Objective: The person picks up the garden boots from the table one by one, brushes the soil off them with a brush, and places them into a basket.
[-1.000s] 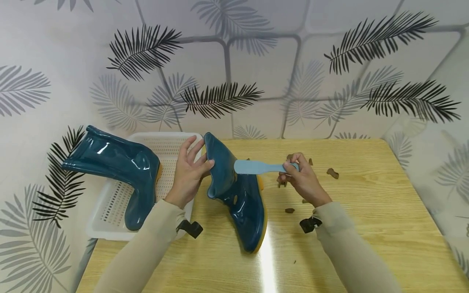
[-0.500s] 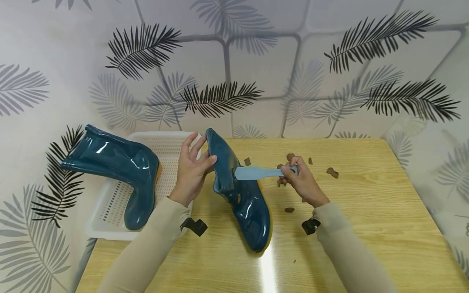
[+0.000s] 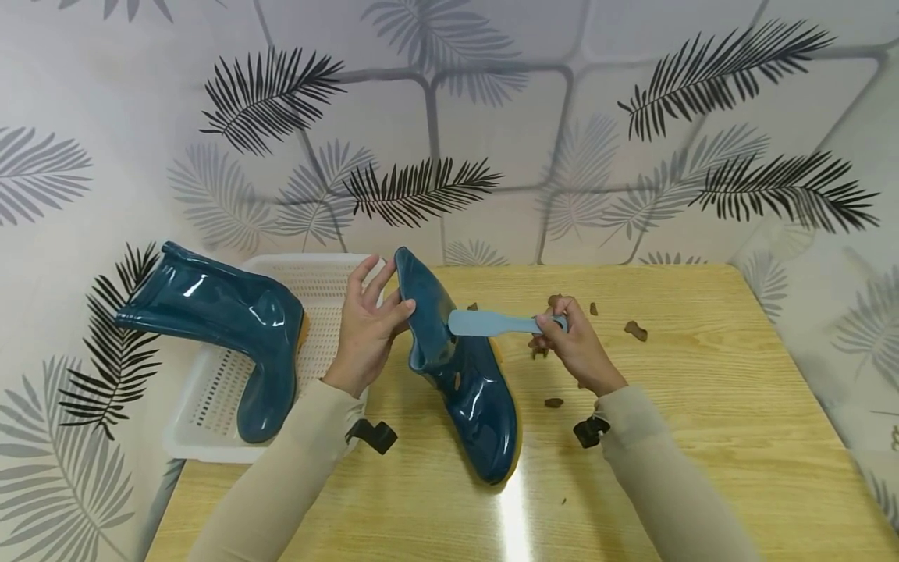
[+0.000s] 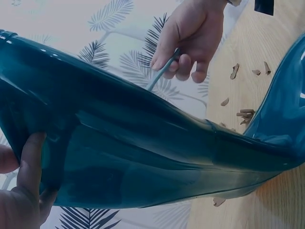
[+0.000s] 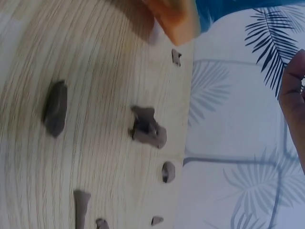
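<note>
Fingers point(image 3: 379, 293) of my left hand point(image 3: 367, 332) are gripping the boot point(image 3: 463, 375) shaft at frame centre; my right hand point(image 3: 572, 347) is pinching the scraper point(image 3: 492, 322), blade against the boot. Brown scraps point(image 3: 637, 331) are lying on the surface point(image 3: 702, 437) right of centre, so I judge scraping partly done. Second boot point(image 3: 225, 328) is sitting in the tray point(image 3: 204, 437), centre left.

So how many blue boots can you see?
2. One boot lies on the white basket at the left. The other boot stands on the table, its top held by the left hand. None looks hidden.
</note>
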`<state>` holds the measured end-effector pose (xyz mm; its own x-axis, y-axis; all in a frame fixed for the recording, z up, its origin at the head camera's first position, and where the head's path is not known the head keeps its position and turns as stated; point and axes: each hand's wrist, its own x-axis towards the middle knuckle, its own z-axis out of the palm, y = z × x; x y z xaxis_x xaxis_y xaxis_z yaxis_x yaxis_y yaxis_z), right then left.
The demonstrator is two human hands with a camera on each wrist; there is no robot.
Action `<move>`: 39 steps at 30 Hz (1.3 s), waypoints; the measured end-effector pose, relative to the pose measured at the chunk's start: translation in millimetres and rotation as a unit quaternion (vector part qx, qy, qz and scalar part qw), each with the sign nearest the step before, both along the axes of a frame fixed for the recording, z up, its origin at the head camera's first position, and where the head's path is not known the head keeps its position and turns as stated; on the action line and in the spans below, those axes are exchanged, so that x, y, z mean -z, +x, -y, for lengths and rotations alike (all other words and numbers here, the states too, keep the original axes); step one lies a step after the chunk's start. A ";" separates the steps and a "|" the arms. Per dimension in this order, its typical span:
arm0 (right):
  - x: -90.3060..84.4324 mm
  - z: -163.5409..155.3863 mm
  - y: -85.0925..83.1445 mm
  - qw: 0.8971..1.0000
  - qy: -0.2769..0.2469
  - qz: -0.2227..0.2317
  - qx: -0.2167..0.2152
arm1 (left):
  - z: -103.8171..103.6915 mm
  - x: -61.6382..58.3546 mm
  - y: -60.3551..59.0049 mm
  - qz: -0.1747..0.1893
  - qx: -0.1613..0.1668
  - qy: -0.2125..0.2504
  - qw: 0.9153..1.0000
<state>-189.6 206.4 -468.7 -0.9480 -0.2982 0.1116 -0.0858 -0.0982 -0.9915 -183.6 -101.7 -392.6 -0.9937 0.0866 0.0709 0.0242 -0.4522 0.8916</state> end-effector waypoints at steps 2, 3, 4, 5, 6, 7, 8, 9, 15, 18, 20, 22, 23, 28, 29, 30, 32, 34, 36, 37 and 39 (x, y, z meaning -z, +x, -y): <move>0.6 -5.9 0.5 1.000 0.016 0.002 0.017 | 1.0 0.3 -0.3 0.000 -0.003 -0.001 1.000; 0.4 -8.8 0.8 1.000 0.014 0.004 0.023 | 1.6 0.6 -0.5 0.000 -0.003 0.000 1.000; 0.0 -11.5 1.0 1.000 0.005 0.004 0.026 | 2.2 0.8 -0.6 -0.001 -0.003 -0.001 1.000; -0.2 -13.6 1.1 1.000 -0.011 0.002 0.027 | 2.7 0.9 -0.7 -0.001 -0.003 -0.002 1.000; -0.3 -14.8 0.9 0.999 -0.032 0.002 0.026 | 3.2 1.0 -0.8 -0.001 -0.003 -0.002 1.000; -0.9 -14.8 1.0 0.998 -0.056 -0.002 0.023 | 3.5 0.9 -0.7 -0.001 -0.002 -0.003 1.000; -1.5 -13.7 0.7 0.996 -0.084 -0.002 0.016 | 3.7 0.8 -0.6 -0.001 -0.001 -0.004 1.000; -2.0 -11.8 0.5 0.994 -0.111 -0.001 0.004 | 3.8 0.6 -0.4 -0.002 0.000 -0.004 1.000; -0.2 1.4 0.6 0.995 -0.091 0.002 -0.038 | 2.8 0.3 -0.7 -0.004 0.005 -0.003 1.000; 5.1 -2.8 2.5 1.000 -0.011 0.000 -0.012 | 2.7 0.1 -0.7 -0.001 0.001 -0.008 1.000; 8.4 -8.8 4.0 1.000 0.013 0.003 0.005 | 3.0 0.0 -0.9 0.000 -0.002 -0.012 1.000; 9.9 -14.6 4.8 1.000 0.003 0.006 0.013 | 3.1 -0.3 -0.9 0.001 -0.006 -0.015 1.000; 10.1 -16.5 4.8 1.000 -0.011 0.006 0.014 | 3.2 -0.5 -0.9 0.000 -0.008 -0.017 1.000; 1.4 -7.6 4.3 0.991 -0.134 0.012 -0.010 | 2.9 -1.0 -1.1 -0.011 -0.014 -0.019 1.000; -0.6 -3.8 4.5 0.989 -0.145 0.014 -0.017 | 2.8 -1.0 -1.0 -0.012 -0.016 -0.021 1.000; -2.3 0.2 4.6 0.988 -0.150 0.017 -0.025 | 2.8 -1.0 -1.0 -0.013 -0.017 -0.022 1.000; -1.9 5.7 5.2 0.989 -0.138 0.023 -0.037 | 2.7 -1.2 -0.8 -0.014 -0.019 -0.024 0.999; 2.1 7.2 5.9 0.993 -0.105 0.030 -0.040 | 2.8 -1.1 -0.9 -0.014 -0.020 -0.024 0.999; 8.6 5.0 6.4 0.997 -0.065 0.036 -0.035 | 2.9 -1.1 -1.0 -0.014 -0.022 -0.024 0.999; 11.8 2.7 6.8 0.998 -0.045 0.040 -0.028 | 2.9 -1.2 -1.0 -0.013 -0.023 -0.024 0.999; 16.7 -3.3 7.9 0.999 -0.013 0.044 -0.016 | 3.2 -1.2 -0.9 -0.011 -0.025 -0.023 0.999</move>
